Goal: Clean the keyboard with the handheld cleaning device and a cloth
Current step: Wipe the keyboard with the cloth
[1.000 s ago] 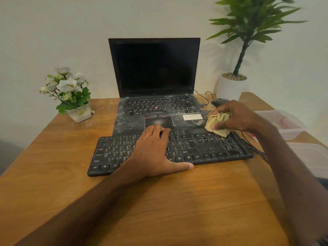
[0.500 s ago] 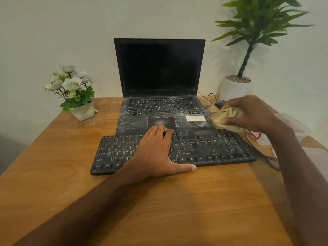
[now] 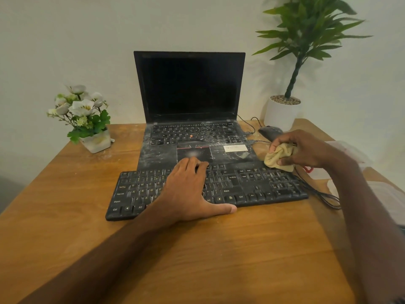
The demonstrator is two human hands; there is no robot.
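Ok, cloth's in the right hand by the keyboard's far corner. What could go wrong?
The cloth in the right hand could snag the loose cable beside the keyboard. Wiping may push dust onto the laptop behind. The left hand covers the middle keys, so they may get missed.

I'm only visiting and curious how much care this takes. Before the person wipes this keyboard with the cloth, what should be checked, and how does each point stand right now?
1. Cloth gripped: ok, the right hand holds it bunched.
2. Keyboard steadied: ok, the left hand lies flat on its middle keys.
3. Right-end keys uncovered for wiping: ok.
4. Cloth touching the keys: cannot tell; it is at the keyboard's far right corner.
5. Keyboard clean: not ok, pale dust speckles the keys.
6. Handheld cleaning device within reach: cannot tell, none shows in this view.
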